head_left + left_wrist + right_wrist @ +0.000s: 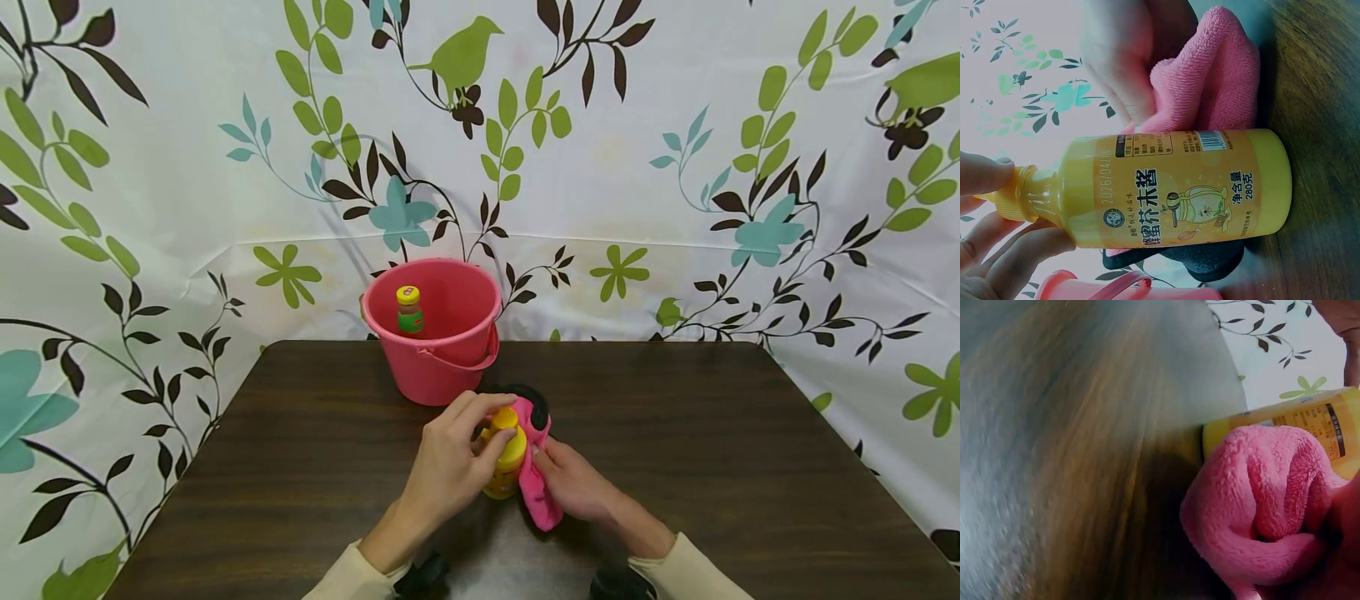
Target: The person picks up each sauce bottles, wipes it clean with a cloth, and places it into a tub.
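A yellow honey mustard sauce bottle [1191,194] stands upright on the table in front of me, with a printed label and a narrow yellow cap. My left hand [453,450] pinches it around the cap and neck, thumb on one side and fingers on the other. On the bottle's right, my right hand [576,485] grips a bunched pink towel [1260,506], which lies against the bottle's side. Part of my right hand is hidden behind the towel in the left wrist view. Just behind the bottle and towel is a black curved thing [538,408].
A pink bucket [427,375] with its handle hanging down stands at the back of the dark wooden table [300,467]. Inside it is a small jar [409,310] with a yellow lid and green label. A patterned curtain [630,183] hangs behind the table.
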Tool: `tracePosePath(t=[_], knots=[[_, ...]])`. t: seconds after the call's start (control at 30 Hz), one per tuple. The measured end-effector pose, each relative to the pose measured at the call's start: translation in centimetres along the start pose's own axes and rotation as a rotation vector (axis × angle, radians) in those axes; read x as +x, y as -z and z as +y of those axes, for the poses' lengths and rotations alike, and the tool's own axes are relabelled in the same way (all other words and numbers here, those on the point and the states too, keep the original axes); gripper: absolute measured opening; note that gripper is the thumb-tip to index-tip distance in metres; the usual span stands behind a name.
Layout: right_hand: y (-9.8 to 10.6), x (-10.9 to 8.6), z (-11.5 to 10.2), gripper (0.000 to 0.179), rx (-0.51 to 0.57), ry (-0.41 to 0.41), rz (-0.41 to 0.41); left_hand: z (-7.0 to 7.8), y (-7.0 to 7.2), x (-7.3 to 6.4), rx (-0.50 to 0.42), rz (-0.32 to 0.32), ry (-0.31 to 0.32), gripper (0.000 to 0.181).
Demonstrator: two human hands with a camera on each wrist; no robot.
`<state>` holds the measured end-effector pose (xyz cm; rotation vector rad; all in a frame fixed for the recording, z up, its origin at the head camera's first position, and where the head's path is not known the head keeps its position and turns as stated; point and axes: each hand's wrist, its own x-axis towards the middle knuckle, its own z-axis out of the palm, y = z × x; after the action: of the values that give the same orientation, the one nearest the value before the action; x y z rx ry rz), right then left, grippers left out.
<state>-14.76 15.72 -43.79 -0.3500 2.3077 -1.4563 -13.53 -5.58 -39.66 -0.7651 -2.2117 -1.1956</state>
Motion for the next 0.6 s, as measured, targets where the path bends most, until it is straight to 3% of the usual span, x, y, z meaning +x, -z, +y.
tracePosePath(t=[0.27, 0.4, 0.5, 0.6], knots=[[0.39, 0.41, -0.42, 0.028, -0.193, -0.001, 0.009, 0.04, 0.20, 0.08, 0.004, -0.003, -0.005, 0.038], [0.44, 0.52, -0.67, 0.027, -0.266, -0.043, 0.027, 0.03, 0.18, 0.10, 0.001, -0.007, -0.002, 0.038], [0.54, 0.59, -0.65, 0.027, -0.250, -0.064, 0.010, 0.00, 0.16, 0.06, -0.003, -0.010, 0.000, 0.037], [0.77, 0.69, -0.60, 0.026, -0.161, -0.066, -0.030, -0.02, 0.21, 0.03, -0.004, -0.012, 0.001, 0.037]])
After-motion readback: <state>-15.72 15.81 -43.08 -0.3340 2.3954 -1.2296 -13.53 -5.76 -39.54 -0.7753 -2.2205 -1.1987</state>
